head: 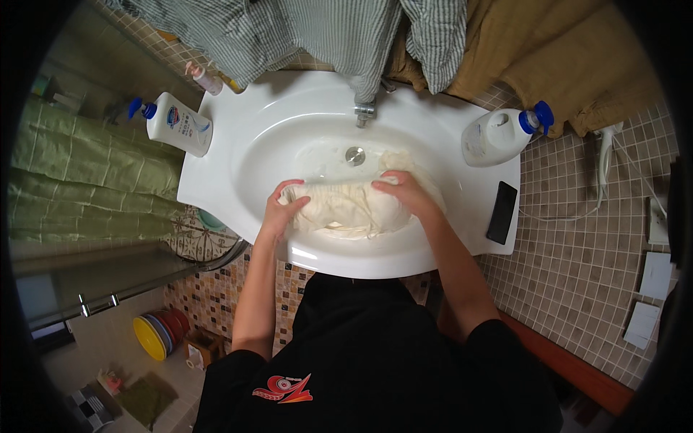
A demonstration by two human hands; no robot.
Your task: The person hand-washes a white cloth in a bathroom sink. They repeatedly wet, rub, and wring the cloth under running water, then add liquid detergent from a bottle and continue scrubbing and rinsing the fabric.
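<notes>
A cream-coloured garment (346, 208) with a gathered waistband and a drawstring is stretched across the front half of the white washbasin (260, 157). My left hand (284, 208) pinches the left end of the waistband between thumb and fingers. At the other end, my right hand (403, 192) grips the band, with more wet cloth bunched behind and beside it. The lower part of the garment rests in the basin, partly folded under. Shallow, slightly cloudy water lies around the metal drain (355, 156), below the chrome tap (364, 112).
On the basin's left rim stands a white pump bottle (181, 124); another pump bottle (492, 138) is at the right. A black phone (502, 212) lies on the right rim. Striped cloth (325, 32) and brown clothing (541, 54) hang low over the tap.
</notes>
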